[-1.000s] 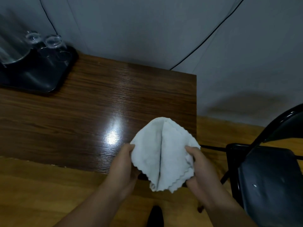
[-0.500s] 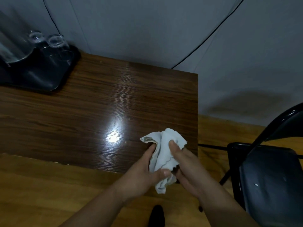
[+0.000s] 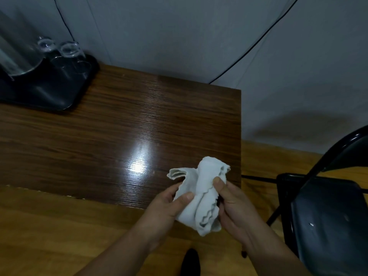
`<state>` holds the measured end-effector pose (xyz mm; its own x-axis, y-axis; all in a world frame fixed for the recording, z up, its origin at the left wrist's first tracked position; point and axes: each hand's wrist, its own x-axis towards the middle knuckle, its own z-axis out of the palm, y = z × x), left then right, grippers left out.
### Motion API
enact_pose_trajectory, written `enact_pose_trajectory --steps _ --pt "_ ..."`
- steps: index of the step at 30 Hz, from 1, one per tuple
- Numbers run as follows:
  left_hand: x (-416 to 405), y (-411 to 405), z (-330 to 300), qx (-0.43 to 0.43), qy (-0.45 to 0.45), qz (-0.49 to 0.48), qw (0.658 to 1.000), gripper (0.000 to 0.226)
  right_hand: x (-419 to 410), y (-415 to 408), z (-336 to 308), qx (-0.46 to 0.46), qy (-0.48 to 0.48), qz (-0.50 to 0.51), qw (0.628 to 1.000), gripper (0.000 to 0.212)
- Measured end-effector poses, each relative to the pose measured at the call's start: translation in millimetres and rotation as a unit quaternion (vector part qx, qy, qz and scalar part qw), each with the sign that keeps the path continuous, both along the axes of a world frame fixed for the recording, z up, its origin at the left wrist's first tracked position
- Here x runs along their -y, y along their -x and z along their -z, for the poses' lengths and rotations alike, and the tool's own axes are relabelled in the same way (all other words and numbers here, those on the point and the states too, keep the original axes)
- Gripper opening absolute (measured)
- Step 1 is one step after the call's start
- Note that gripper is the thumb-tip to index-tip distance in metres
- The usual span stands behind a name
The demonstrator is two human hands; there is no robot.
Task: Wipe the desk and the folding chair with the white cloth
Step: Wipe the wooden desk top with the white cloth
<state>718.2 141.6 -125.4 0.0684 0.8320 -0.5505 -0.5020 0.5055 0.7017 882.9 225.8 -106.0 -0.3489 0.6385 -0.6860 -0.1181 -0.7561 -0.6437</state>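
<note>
The white cloth (image 3: 201, 198) is bunched into folds and held in the air over the near right corner of the dark wooden desk (image 3: 111, 136). My left hand (image 3: 167, 208) grips its left side with the thumb on top. My right hand (image 3: 235, 204) pinches its right side, thumb pressing near the top. One loose corner sticks out to the left. The black folding chair (image 3: 328, 222) stands on the floor to the right of the desk, seat down, apart from both hands.
A black tray (image 3: 45, 90) with upturned glasses (image 3: 69, 50) and a clear jug (image 3: 14, 54) sits at the desk's far left. Grey walls with thin black cables run behind. Wooden floor (image 3: 49, 236) lies below; a dark shoe tip (image 3: 190, 261) shows near the bottom edge.
The cloth went from a spread, folded sheet held at both sides to a crumpled bundle gathered between both hands. The hands came closer together.
</note>
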Motion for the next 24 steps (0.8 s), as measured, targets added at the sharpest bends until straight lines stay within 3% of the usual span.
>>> enact_pose_trajectory --steps 4,7,9,11,16,19,21,22,24 --pt "2.4 -1.4 0.8 -0.029 -0.031 0.066 0.997 0.049 -3.5 0.0 1.9 -0.013 0.026 0.019 0.999 0.053" --pt "0.6 -2.4 0.4 -0.082 -0.035 0.092 0.992 0.033 -6.7 1.3 4.7 0.006 0.053 0.035 0.998 0.052" --pt "-0.7 1.2 1.9 -0.121 -0.015 0.056 0.991 0.023 -8.9 -1.8 6.1 -0.01 0.079 0.049 0.996 0.067" --pt "-1.3 7.4 3.2 -0.093 0.013 -0.011 0.996 0.025 -13.1 -8.4 8.5 -0.038 0.09 0.073 0.993 0.071" --pt "-6.7 35.5 3.9 0.041 0.077 -0.198 0.976 0.029 -36.4 -38.2 12.6 -0.052 0.069 0.125 0.988 0.035" --pt "-7.6 52.1 9.3 0.055 0.1 -0.257 0.96 0.028 -44.4 -56.4 18.3 0.056 0.073 0.116 0.989 0.025" --pt "-5.7 57.4 15.8 0.047 0.117 -0.292 0.948 0.025 -45.3 -60.3 25.6 0.21 0.014 0.031 0.977 0.034" --pt "-5.1 58.4 18.3 0.037 0.128 -0.314 0.94 0.025 -44.9 -61.2 31.3 0.315 -0.055 -0.018 0.947 0.038" --pt "-2.9 59.3 22.2 -0.02 0.162 -0.347 0.923 0.034 -45.0 -58.7 36.3 0.503 -0.225 -0.054 0.833 0.04"
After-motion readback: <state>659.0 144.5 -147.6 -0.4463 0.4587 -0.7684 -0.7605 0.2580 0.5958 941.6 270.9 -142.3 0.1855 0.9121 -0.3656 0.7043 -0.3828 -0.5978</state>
